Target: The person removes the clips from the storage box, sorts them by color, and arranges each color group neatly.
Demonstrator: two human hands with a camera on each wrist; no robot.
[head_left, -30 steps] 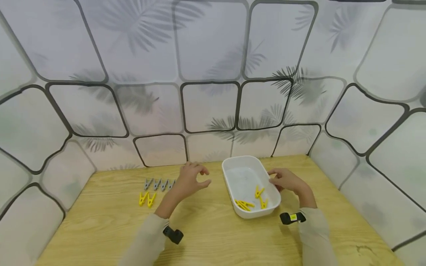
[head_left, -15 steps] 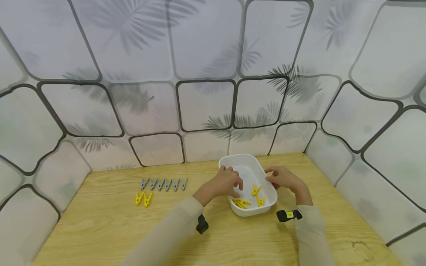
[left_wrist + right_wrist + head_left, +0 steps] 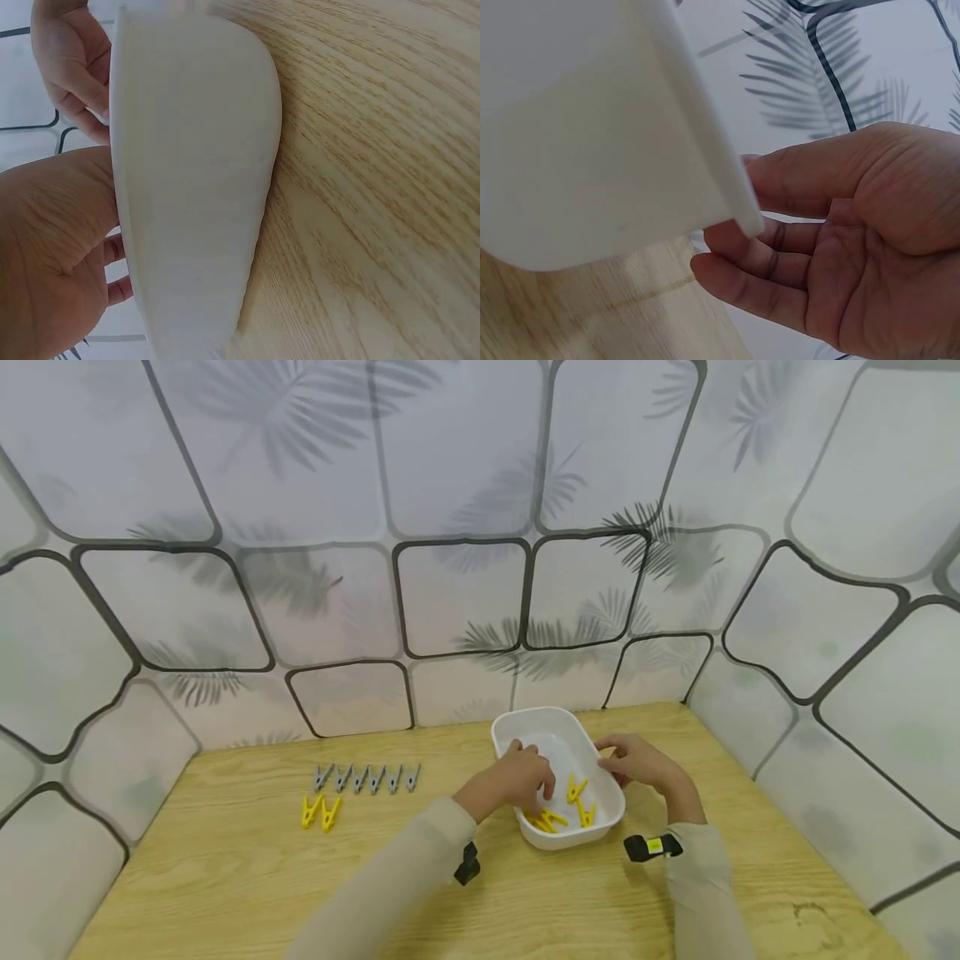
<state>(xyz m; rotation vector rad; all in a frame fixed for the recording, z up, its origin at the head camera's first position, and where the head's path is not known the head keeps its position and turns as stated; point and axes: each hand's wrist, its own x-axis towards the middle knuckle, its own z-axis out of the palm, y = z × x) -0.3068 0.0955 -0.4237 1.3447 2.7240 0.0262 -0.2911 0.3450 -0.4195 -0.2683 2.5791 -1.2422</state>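
A white plastic tray (image 3: 536,720) stands on the table with several yellow clothespins in it. My left hand (image 3: 519,777) reaches over its left side, fingers bent down at the clothespins (image 3: 553,819) near the front left corner. The tray wall hides those fingertips in the left wrist view, and I cannot tell whether they pinch a clothespin. Two more yellow clothespins (image 3: 587,814) lie farther right inside. My right hand (image 3: 637,762) grips the tray's right rim; in the right wrist view its thumb is at the rim (image 3: 720,157), with fingers curled beneath.
On the wooden table (image 3: 225,868), a row of grey clothespins (image 3: 377,782) lies to the left. Two yellow clothespins (image 3: 331,815) are in front of that row. A patterned wall (image 3: 465,602) borders the table at the back and sides.
My left hand has moved right from beside the grey row into the tray, then lower toward the yellow clothespins. The right hand stays on the rim.
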